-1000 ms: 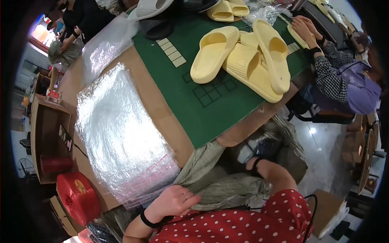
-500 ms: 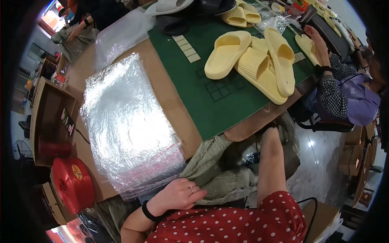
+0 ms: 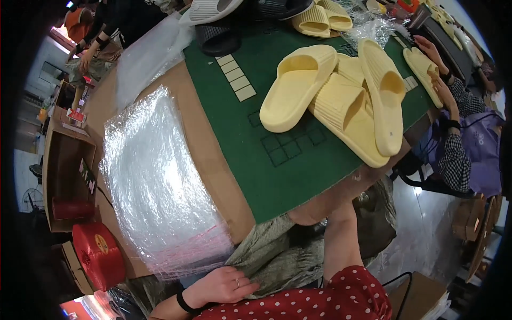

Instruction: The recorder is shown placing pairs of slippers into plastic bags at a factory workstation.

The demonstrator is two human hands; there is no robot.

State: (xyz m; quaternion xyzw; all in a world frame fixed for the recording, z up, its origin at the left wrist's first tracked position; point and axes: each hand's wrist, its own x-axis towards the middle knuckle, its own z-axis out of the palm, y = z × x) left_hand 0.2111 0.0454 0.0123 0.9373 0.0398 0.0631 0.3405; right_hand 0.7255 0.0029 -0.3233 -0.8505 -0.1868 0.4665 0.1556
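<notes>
My left hand [image 3: 232,285], with a ring on one finger, lies palm down at the near edge of a grey-green woven sack [image 3: 280,256]. Its fingers rest over the cloth, not visibly gripping it. My right forearm [image 3: 341,242] reaches down into the sack, below the table's edge, and the hand itself is hidden. On the green mat [image 3: 234,144] above it lie several pale yellow slippers [image 3: 341,104], overlapping in a loose pile. A stack of clear plastic bags [image 3: 160,176] with pinkish edges lies on the brown tabletop, beyond my left hand.
A red roll of plastic twine [image 3: 98,256] stands beside an open cardboard box [image 3: 66,170] at the left. White and black slippers [image 3: 216,34] lie at the far edge. At the right, a co-worker's hands [image 3: 442,85] handle a yellow slipper; another person works far left.
My view has shifted, so the mat and slippers sit lower and nearer. My right wrist has gone out of sight under the table edge. The co-worker at right now has both hands at the slipper.
</notes>
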